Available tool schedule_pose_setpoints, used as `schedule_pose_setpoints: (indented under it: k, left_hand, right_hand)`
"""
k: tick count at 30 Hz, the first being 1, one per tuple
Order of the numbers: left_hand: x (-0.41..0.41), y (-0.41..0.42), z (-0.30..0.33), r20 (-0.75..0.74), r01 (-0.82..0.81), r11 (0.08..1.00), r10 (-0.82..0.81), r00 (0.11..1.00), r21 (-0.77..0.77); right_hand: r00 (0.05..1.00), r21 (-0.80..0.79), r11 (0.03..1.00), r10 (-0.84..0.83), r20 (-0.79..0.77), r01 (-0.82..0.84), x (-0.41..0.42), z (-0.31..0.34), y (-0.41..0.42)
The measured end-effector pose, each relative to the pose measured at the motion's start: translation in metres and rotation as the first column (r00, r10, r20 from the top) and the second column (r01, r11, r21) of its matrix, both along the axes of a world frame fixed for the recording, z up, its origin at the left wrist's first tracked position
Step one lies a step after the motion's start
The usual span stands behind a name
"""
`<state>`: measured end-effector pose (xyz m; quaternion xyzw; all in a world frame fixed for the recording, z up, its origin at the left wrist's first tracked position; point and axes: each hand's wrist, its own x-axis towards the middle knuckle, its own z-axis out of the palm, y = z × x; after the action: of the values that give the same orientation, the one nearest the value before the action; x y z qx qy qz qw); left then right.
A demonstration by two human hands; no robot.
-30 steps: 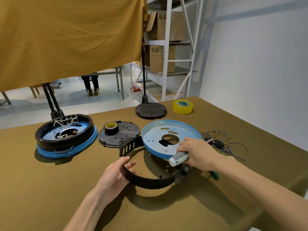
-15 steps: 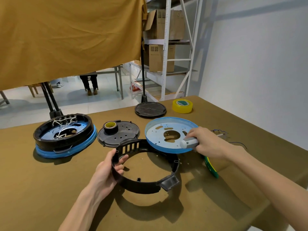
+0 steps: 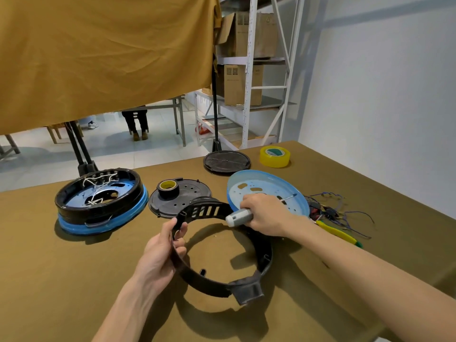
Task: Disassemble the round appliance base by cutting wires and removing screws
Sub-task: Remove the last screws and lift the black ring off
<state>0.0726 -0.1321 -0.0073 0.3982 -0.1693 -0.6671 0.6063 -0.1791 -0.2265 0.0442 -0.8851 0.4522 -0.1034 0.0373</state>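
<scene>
My left hand (image 3: 162,250) grips the left rim of a black plastic ring (image 3: 222,245) and holds it tilted above the table. My right hand (image 3: 267,214) holds a grey-handled screwdriver (image 3: 240,217), its metal tip pointing over the blue metal disc (image 3: 267,190) that lies behind the ring. A second round appliance base (image 3: 98,201), black on a blue band with white wires inside, sits at the left. A black perforated cover (image 3: 180,198) with a roll of black tape (image 3: 168,188) on it lies between the two.
Loose cut wires (image 3: 338,209) and yellow-green pliers (image 3: 338,233) lie to the right. A round black plate (image 3: 226,162) and a yellow tape roll (image 3: 274,156) sit near the far edge. A brown cloth (image 3: 49,280) covers the table. Metal shelving (image 3: 249,70) stands behind.
My left hand has lifted and tilted the black ring off the blue disc. My right hand with the screwdriver has moved from the ring's front edge up to the blue disc.
</scene>
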Motion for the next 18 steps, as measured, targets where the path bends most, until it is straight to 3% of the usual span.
schedule_pose_setpoints:
  k: [4,6,11,15,18]
  left_hand:
    - [0.017,-0.004,-0.012,-0.086,0.075,0.994,-0.068,0.994,0.079]
    - [0.017,-0.007,-0.015,-0.047,0.095,0.993,-0.092,0.995,0.07]
    - [0.007,-0.005,-0.013,0.175,0.135,0.99,-0.141,0.974,0.043]
    - [-0.007,-0.002,-0.014,0.36,0.041,0.994,-0.002,0.933,-0.102]
    - [-0.025,0.003,-0.019,0.515,0.014,0.978,0.099,0.852,-0.21]
  right_hand:
    - [0.997,-0.027,0.998,0.049,-0.064,-0.051,-0.023,-0.004,0.004]
    - [0.997,-0.038,0.997,0.061,-0.046,-0.062,-0.029,-0.008,0.008]
    - [0.999,-0.065,0.997,0.041,0.002,-0.041,-0.034,-0.017,0.015]
    - [0.998,-0.11,0.994,-0.002,0.061,0.009,-0.026,-0.017,0.022]
    - [0.987,-0.183,0.978,-0.076,0.145,0.102,-0.007,-0.017,0.025]
